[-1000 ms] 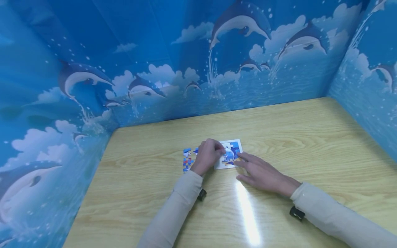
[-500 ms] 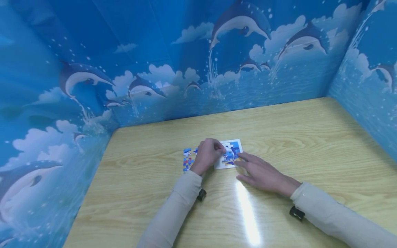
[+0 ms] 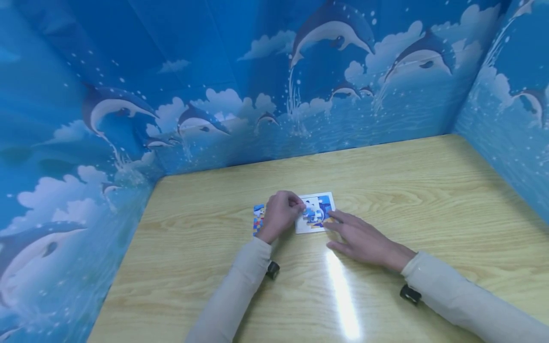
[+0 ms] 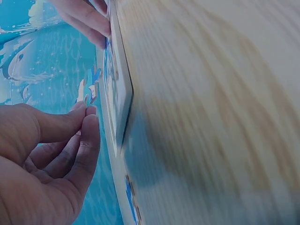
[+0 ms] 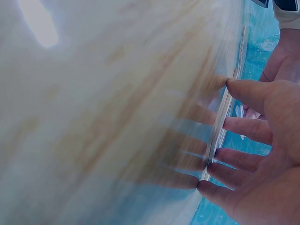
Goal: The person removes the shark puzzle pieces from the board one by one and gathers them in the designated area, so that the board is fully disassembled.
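Note:
Pinched between thumb and fingertips of my left hand [image 3: 279, 213] is a small blue-and-white jigsaw piece [image 4: 93, 86], held just above the left side of the puzzle board. That board [image 3: 302, 230] has a white border and a partly filled dolphin picture of blue, white and yellow pieces. My right hand [image 3: 362, 239] lies at the board's right edge with its fingers extended. Its fingertips [image 5: 220, 152] touch the board's edge and the table in the right wrist view. Part of the board's left side is covered by my left hand.
Several loose jigsaw pieces [image 3: 258, 220] in blue, red and white lie left of the board, partly behind my left hand. The wooden table [image 3: 193, 267] meets a blue dolphin-print backdrop [image 3: 240, 95] at the back and sides.
My left hand has shifted slightly left, and the pinched piece now shows nearer the board's left border. The right hand and the board have stayed in place.

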A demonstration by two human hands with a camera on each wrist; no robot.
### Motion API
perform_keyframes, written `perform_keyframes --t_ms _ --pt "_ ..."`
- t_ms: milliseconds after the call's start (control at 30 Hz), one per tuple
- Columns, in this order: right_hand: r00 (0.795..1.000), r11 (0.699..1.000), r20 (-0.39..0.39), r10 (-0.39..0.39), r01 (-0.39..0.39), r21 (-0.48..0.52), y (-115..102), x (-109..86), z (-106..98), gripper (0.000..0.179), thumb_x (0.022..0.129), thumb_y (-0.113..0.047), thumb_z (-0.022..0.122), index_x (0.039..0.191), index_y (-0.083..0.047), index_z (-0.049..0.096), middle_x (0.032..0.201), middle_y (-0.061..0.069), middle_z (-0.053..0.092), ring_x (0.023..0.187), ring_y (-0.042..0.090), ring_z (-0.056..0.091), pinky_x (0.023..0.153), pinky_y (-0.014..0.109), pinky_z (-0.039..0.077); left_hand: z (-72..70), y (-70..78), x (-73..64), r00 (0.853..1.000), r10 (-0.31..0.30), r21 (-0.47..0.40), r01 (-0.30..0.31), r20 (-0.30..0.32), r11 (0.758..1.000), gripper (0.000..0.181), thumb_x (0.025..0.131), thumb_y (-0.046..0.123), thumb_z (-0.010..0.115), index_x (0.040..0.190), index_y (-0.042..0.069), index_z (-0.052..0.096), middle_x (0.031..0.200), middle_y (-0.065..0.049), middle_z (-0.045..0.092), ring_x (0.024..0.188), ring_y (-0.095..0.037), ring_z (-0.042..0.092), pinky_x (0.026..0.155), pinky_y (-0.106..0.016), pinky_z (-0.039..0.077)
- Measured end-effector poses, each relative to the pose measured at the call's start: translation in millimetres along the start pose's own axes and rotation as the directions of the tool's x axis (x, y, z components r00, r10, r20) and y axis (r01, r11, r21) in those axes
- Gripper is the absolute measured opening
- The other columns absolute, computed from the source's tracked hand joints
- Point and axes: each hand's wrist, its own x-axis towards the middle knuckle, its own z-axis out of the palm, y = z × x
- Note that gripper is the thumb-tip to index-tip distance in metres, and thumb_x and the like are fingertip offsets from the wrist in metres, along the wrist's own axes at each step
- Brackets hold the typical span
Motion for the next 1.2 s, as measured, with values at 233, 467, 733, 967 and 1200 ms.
perform_keyframes --t_ms 233,467,733,967,1200 --pt "1.0 1.0 -0.006 -0.002 0.002 0.005 -0.6 1.0 -0.4 0.053 0.093 -0.025 0.073 0.135 0.004 0.059 0.152 0.03 0.039 0.139 0.047 0.041 0.111 0.061 0.034 -12.3 -10.5 -2.2 1.0 -0.025 0.023 0.025 0.006 0.999 0.004 0.09 0.013 0.077 0.091 0.009 0.076 0.079 0.004 0.069 0.071 -0.015 0.061 0.064 -0.029 0.049" --pt "1.0 1.0 -0.003 -0.001 0.001 0.011 -1.2 1.6 0.0 0.052 0.093 -0.024 0.073 0.135 0.004 0.059 0.152 0.031 0.04 0.139 0.047 0.04 0.112 0.061 0.034 -21.6 -21.2 -6.3 0.998 -0.059 0.012 0.059 -0.001 0.998 0.006 0.091 0.014 0.076 0.09 0.008 0.075 0.081 0.001 0.069 0.072 -0.016 0.062 0.066 -0.03 0.052" --pt "1.0 1.0 -0.004 0.01 -0.01 0.009 -0.5 0.8 1.3 0.052 0.093 -0.024 0.074 0.135 0.003 0.059 0.153 0.029 0.04 0.14 0.046 0.04 0.111 0.061 0.034 -33.6 -35.8 -12.1 0.997 -0.07 0.005 0.07 -0.017 0.998 0.005 0.091 0.011 0.076 0.09 0.006 0.074 0.079 -0.001 0.07 0.069 -0.016 0.063 0.062 -0.029 0.053" --pt "1.0 1.0 -0.01 0.004 -0.004 0.001 -0.5 0.4 1.8 0.052 0.092 -0.023 0.075 0.135 0.002 0.06 0.152 0.029 0.04 0.139 0.046 0.04 0.111 0.061 0.034 -42.5 -47.6 -17.8 0.994 -0.102 0.022 0.102 -0.027 0.995 0.006 0.091 0.012 0.076 0.089 0.007 0.074 0.079 -0.002 0.069 0.067 -0.016 0.062 0.058 -0.029 0.052" --pt "1.0 1.0 -0.01 0.005 -0.005 0.007 -0.3 -0.2 1.8 0.052 0.093 -0.024 0.074 0.135 0.003 0.06 0.152 0.03 0.041 0.139 0.047 0.041 0.111 0.061 0.035 -48.7 -52.6 -22.1 0.994 -0.106 0.01 0.106 -0.018 0.994 0.005 0.09 0.011 0.076 0.088 0.007 0.074 0.076 -0.002 0.069 0.067 -0.016 0.063 0.061 -0.029 0.053"
